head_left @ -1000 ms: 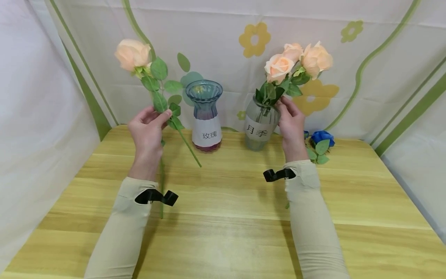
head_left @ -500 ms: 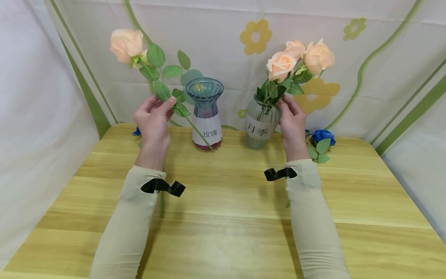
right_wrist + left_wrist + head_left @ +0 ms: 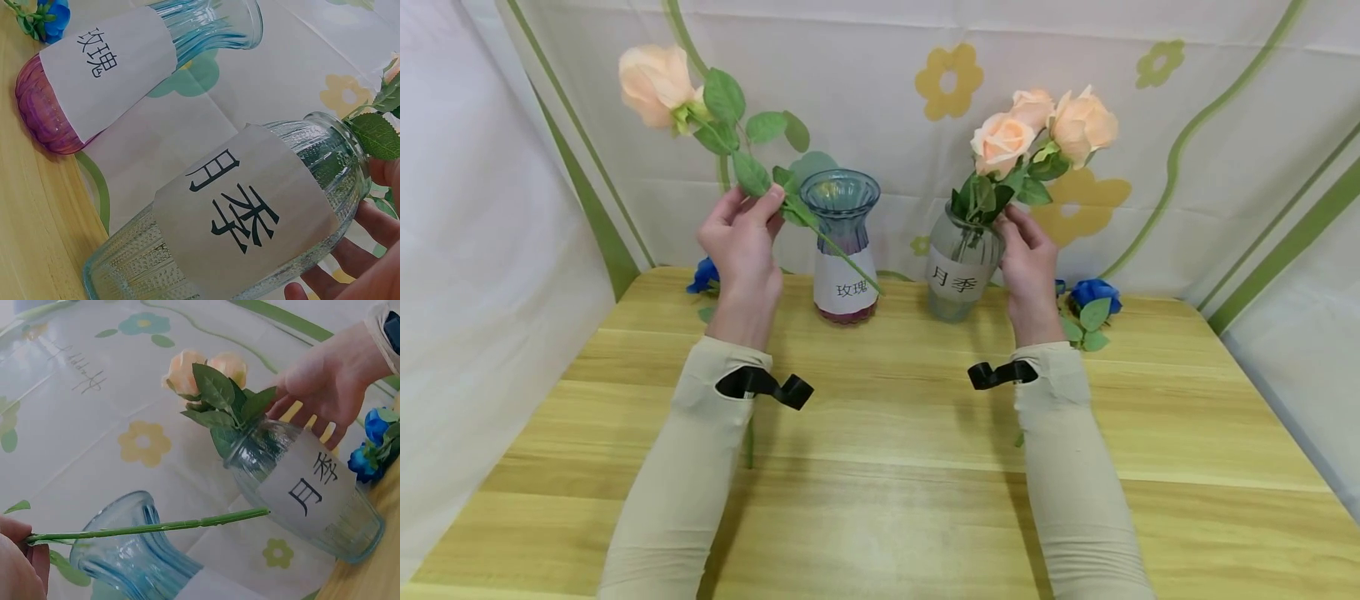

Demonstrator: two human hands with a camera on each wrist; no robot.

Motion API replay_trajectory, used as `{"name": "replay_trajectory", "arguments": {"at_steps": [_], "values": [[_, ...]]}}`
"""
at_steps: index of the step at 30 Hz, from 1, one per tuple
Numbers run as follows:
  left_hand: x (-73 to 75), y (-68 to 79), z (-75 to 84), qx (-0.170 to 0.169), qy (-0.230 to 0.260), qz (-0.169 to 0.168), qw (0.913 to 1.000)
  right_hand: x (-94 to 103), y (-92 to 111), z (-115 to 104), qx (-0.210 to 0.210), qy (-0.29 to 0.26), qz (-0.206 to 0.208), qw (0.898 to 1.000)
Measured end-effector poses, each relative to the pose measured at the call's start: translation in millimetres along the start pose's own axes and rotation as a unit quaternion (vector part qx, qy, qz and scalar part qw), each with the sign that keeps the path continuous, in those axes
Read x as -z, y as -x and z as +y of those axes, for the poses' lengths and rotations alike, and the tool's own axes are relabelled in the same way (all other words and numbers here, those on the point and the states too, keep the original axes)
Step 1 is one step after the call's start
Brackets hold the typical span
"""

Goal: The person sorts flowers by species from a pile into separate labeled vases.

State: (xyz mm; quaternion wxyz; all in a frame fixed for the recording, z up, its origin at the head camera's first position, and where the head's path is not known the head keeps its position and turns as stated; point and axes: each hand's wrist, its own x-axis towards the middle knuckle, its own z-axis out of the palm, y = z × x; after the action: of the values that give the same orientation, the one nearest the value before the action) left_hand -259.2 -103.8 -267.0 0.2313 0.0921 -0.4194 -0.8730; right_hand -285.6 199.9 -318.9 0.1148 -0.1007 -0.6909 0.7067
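My left hand (image 3: pixel 743 250) pinches a peach rose (image 3: pixel 657 87) by its leafy stem between thumb and fingers. The bloom points up to the left, and the bare stem (image 3: pixel 169 526) slants down across the front of a blue-and-purple glass vase (image 3: pixel 844 242), whose white label has black characters. On the right, a clear ribbed glass vase (image 3: pixel 966 258) with another label bears several peach roses (image 3: pixel 1003 143). My right hand (image 3: pixel 1028 262) holds this vase at its shoulder just below the rim, its fingers (image 3: pixel 369 228) along the side; part of its grip is hidden.
Blue roses (image 3: pixel 1093 296) lie right of the clear vase, partly behind the right wrist. Another blue rose (image 3: pixel 703 275) lies behind the left wrist. Both vases stand near the back edge of the wooden table (image 3: pixel 880 500), before a patterned curtain (image 3: pixel 880 92).
My left hand has risen and moved right with the peach rose, bringing its stem end from the table area across the blue-and-purple vase. My right hand keeps its place at the clear vase.
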Motion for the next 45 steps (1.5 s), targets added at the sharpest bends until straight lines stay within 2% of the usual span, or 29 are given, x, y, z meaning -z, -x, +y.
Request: {"name": "replay_trajectory", "arguments": {"at_steps": [10,18,24,36,45], "values": [[-25.2,-1.1,5.7,-0.008,0.018,0.000,0.9998,-1.7,0,2,0.007,-0.007,-0.004,1.000],[-43.9,-2.8,3.7,-0.009,0.035,0.018,0.9992,-1.6,0,2,0.012,-0.010,-0.007,1.000],[-60.5,-1.6,0.7,-0.006,0.026,0.042,0.9988,-1.6,0,1,0.007,-0.010,-0.003,1.000],[-87.2,1.2,-9.3,-0.021,0.011,0.043,0.9988,-3.5,0,2,0.009,-0.010,-0.008,1.000],[-99.6,2.0,-15.8,-0.025,0.004,0.055,0.9982,-4.8,0,1,0.004,-0.005,-0.008,1.000]]}}
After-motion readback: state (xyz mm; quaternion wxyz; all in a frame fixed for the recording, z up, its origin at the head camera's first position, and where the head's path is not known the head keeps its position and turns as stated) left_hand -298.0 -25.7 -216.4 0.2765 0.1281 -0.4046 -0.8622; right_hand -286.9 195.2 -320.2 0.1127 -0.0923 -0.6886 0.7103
